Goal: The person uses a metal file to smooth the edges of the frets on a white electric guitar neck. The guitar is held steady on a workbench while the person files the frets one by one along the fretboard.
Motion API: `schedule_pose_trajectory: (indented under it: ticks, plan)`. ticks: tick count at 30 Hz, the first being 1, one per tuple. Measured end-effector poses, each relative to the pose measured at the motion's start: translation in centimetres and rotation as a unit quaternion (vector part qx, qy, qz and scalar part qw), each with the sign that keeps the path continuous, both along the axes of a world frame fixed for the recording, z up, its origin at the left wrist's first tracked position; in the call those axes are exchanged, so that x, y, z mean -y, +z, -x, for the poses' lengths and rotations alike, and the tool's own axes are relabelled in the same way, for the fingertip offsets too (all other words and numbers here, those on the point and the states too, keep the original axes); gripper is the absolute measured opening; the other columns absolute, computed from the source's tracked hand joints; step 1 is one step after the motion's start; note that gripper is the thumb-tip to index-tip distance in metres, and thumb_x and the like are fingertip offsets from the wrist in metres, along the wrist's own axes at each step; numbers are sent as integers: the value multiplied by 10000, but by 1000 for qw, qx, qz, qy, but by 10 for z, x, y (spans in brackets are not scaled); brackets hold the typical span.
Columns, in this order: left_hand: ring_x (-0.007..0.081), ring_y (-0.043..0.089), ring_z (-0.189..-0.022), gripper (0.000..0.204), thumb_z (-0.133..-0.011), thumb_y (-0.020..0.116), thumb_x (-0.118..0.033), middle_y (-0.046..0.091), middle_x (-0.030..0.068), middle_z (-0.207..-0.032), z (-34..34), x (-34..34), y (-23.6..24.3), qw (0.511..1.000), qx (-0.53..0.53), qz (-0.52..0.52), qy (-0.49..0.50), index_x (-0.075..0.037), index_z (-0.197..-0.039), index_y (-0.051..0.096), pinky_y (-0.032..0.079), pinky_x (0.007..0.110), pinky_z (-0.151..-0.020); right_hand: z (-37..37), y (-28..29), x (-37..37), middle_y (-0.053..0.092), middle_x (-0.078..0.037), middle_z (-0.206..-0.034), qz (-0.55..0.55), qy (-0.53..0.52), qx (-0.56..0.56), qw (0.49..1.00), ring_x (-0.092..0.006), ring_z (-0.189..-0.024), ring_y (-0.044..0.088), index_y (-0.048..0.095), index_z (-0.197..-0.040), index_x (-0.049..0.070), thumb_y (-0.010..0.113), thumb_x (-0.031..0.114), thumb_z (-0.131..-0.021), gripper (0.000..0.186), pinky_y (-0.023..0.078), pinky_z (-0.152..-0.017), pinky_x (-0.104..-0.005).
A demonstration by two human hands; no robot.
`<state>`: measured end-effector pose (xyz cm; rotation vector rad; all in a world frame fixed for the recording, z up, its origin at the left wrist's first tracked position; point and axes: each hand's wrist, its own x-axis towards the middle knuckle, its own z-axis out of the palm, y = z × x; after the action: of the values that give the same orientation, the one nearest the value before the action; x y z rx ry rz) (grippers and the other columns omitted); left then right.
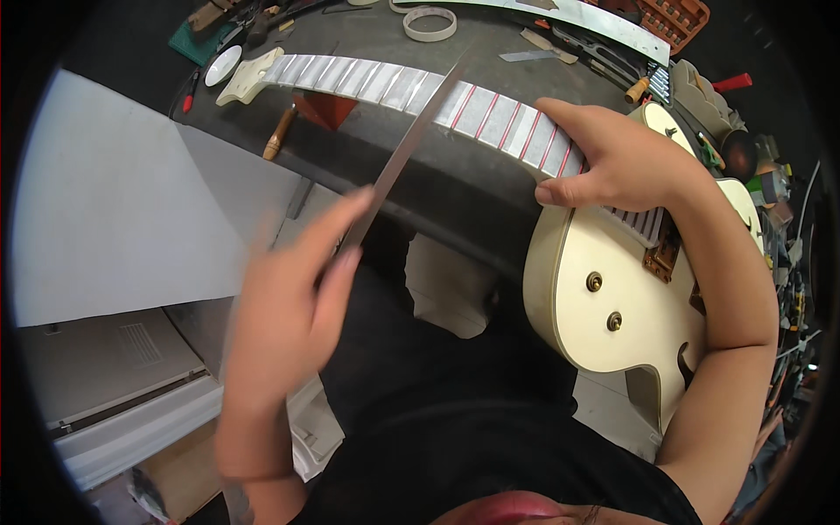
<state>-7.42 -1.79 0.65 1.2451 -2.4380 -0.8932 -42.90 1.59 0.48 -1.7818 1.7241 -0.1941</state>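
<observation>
My left hand [293,306], blurred by motion, grips a long flat metal file or blade [402,149] that slants up across the guitar neck. The fretboard [376,83] is masked in pale strips, with red lines between several at the body end. My right hand [612,157] holds the neck there, thumb on the near edge, fingers on the far one. The cream electric guitar body [569,280], with brass-coloured knobs, lies under my right arm. A red wedge support [328,109] sits under the neck near the pale headstock [241,79].
The dark workbench [219,118] holds a wooden-handled tool [280,131], a tape roll [429,24], a white dish [223,66], a long straightedge [604,26] and an orange tool case [674,22]. More tools line the right side. A white panel [114,219] stands at left, above a grey appliance [105,367].
</observation>
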Motion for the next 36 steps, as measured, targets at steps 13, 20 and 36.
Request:
schedule_pose_trajectory:
  ticks: [13,20,36]
  plan:
    - [260,554,-698,451,-1033,675,-11,674,153,-836,59,52,-8,986,-59,155,-29,-81,-1477,715,521,367,-746,-12,10,9,725,-256,-1135,4,34,2,999,-406,-1076,706,567,-1493,-46,866,438,-869,845,564,-973,-454]
    - [488,733,-875,490,-1017,695,-10,778,259,-1016,-49,-36,5,996,30,82,-1,-121,-1494,711,581,463,-809,-2,0,4,726,-264,-1141,20,24,-5,999,-406,-1083,707,567,-1493,-51,864,442,-873,846,561,-983,-459]
    - [468,759,-905,492,-1026,691,-14,800,239,-1056,-36,-33,-2,994,9,109,-13,-113,-1508,698,597,450,-841,1,-4,2,717,-252,-1146,31,25,-7,999,-402,-1077,703,569,-1493,-36,863,448,-869,843,558,-966,-459]
